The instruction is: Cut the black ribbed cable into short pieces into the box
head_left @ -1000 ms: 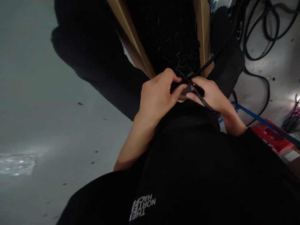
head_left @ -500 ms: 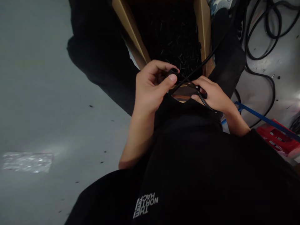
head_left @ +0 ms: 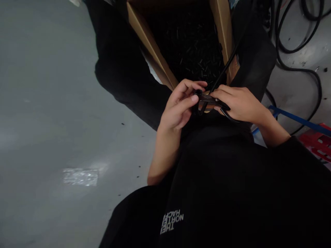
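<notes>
Between the thumb and fingers of my left hand (head_left: 178,106) is a black rubber tube (head_left: 198,92), its round open end facing up. My right hand (head_left: 236,103) grips dark scissors (head_left: 210,100), with a curved black handle showing below the fingers. The blades reach across to the tube beside my left thumb; whether they bite into it I cannot tell. A long black length of tube (head_left: 227,64) runs from the upper right down between my hands, its join with the held end partly hidden.
Just beyond my hands, a cardboard box (head_left: 152,44) between my legs holds many small black pieces. Black hose (head_left: 301,70) lies coiled on the floor at right, near a blue bar (head_left: 300,119) and a red plastic item (head_left: 319,141). A clear plastic piece (head_left: 81,177) lies left.
The scissor blades have closed from spread apart, and my hands have come closer together. The whole view has shifted, so things appear further right and slightly lower.
</notes>
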Action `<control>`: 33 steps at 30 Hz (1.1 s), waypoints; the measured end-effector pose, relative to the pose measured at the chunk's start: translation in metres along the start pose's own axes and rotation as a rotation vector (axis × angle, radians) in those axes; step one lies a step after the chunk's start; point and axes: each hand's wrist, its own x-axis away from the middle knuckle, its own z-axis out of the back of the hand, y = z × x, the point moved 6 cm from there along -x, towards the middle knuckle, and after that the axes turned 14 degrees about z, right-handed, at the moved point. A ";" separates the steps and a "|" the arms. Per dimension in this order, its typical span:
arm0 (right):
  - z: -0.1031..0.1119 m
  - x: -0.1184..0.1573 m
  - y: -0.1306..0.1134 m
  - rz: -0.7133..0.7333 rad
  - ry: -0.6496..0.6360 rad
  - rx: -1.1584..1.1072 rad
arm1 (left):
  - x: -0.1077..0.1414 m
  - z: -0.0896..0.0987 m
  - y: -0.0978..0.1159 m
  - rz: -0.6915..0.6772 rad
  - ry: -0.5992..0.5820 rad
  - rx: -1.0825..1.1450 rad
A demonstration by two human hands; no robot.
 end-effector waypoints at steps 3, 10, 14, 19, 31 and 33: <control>0.003 0.003 0.002 -0.057 0.019 -0.017 | 0.001 0.000 -0.006 0.013 0.040 0.097; 0.011 0.008 -0.005 -0.086 0.067 -0.033 | 0.013 0.003 -0.004 -0.078 0.290 -0.135; 0.017 0.008 -0.017 -0.011 0.116 0.010 | 0.021 -0.009 0.001 -0.135 0.295 -0.283; 0.026 0.002 -0.037 0.020 0.105 0.107 | 0.032 -0.014 0.006 -0.230 0.307 -0.187; 0.040 0.001 -0.069 0.152 0.032 0.343 | 0.044 -0.010 0.031 -0.594 0.198 0.223; 0.042 0.002 -0.071 0.164 0.031 0.350 | 0.047 -0.011 0.037 -0.587 0.180 0.236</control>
